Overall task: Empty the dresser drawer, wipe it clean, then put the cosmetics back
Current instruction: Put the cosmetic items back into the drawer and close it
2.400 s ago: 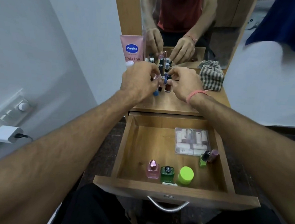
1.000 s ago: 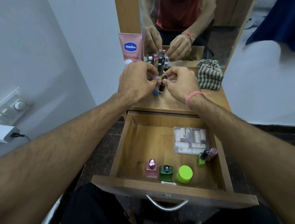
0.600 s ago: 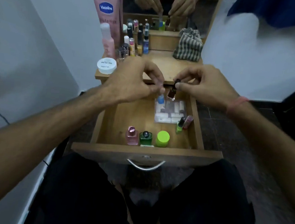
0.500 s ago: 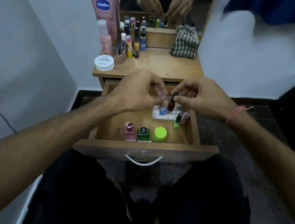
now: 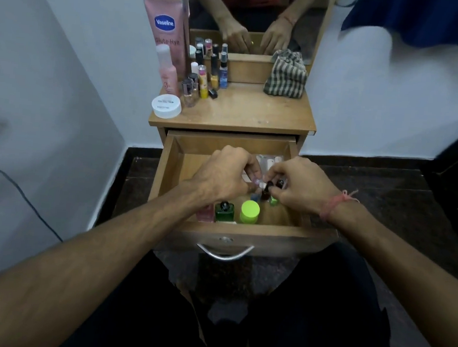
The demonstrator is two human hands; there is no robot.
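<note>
The wooden drawer [image 5: 245,236] stands pulled open below the dresser top [image 5: 243,111]. Both my hands are down inside it. My left hand [image 5: 222,178] pinches a small blue nail polish bottle [image 5: 254,196] by its cap. My right hand [image 5: 300,188] pinches a dark red nail polish bottle [image 5: 265,193] just above the drawer floor. Along the drawer's front stand a pink bottle [image 5: 205,212], a green bottle [image 5: 224,212] and a lime-capped jar [image 5: 250,211]. A clear packet of white tubes [image 5: 270,160] lies at the back, mostly hidden by my hands.
On the dresser top's left stand a Vaseline tube [image 5: 166,34], a pink bottle [image 5: 167,70], a white jar [image 5: 166,107] and several small bottles [image 5: 208,73]. A striped cloth [image 5: 286,75] lies at the back right. A mirror [image 5: 256,16] rises behind; a cable [image 5: 25,201] hangs on the left wall.
Both hands carried small nail polish bottles from the cluster on the dresser top down into the drawer. The camera tilted downward with them.
</note>
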